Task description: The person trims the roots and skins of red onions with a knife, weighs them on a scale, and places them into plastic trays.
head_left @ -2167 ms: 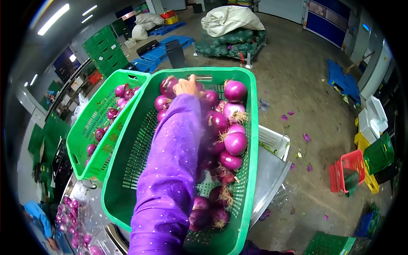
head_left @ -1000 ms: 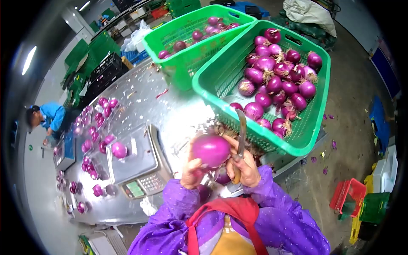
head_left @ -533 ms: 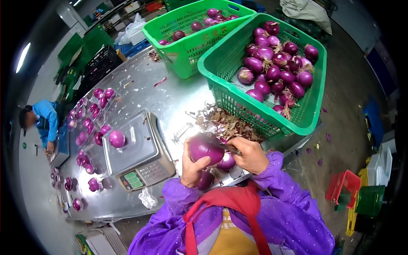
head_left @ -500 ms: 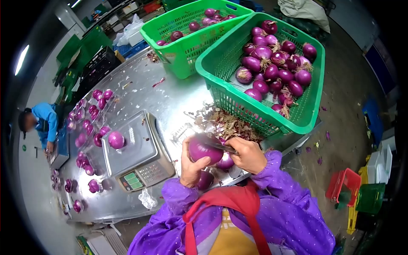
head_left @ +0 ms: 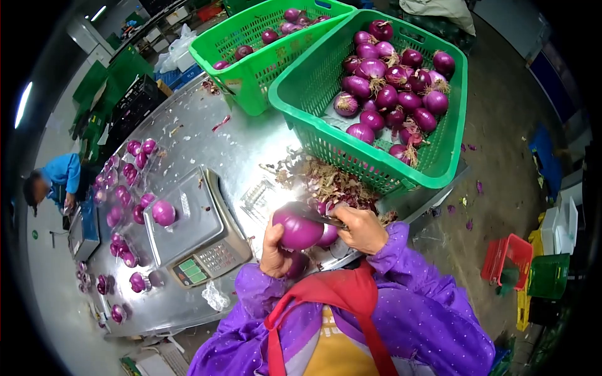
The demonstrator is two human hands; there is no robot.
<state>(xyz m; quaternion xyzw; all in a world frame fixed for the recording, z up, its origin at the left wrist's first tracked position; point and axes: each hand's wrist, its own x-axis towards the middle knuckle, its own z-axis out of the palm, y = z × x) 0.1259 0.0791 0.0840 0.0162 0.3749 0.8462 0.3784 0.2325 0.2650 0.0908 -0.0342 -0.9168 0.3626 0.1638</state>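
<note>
A large purple onion (head_left: 298,228) is gripped in my left hand (head_left: 273,252), over the front edge of the metal table. My right hand (head_left: 362,229) is closed round the handle of a knife (head_left: 322,216), whose dark blade lies against the onion's upper right side. Behind and below the held onion, other onions (head_left: 328,234) sit on the table, partly hidden by my hands. Just beyond the hands is a heap of dry onion skins and roots (head_left: 332,180).
A green crate (head_left: 370,153) of onions stands beyond my right hand, with a lighter green crate (head_left: 251,81) behind it. Left of me is a scale (head_left: 194,225) bearing one onion (head_left: 163,213). Bagged onions (head_left: 122,194) lie farther left, near a person in blue (head_left: 61,175).
The onion in my left hand has turned slightly, and the knife has shifted a little against it. The whole view has moved slightly. The person in blue has bent lower.
</note>
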